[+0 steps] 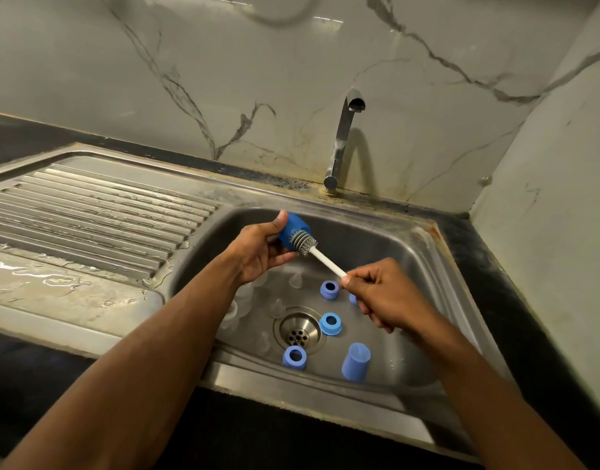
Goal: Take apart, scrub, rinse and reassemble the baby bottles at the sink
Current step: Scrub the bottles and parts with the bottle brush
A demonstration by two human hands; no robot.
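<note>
We are mid-scrub: our left hand (257, 252) grips a blue cap (291, 228) over the sink (427, 266), and our right hand (376, 293) pinches the brush (320, 256) handle — bristles at the cap's mouth. The bottles are already apart — blue rings (329, 289) and another cap (356, 362) lie near the drain (298, 330), so rinsing and reassembly remain.

A steel sink (437, 266) holds three blue rings (330, 323) around the drain (299, 331). A blue cap (356, 362) and clear teats (295, 279) lie there too.
</note>
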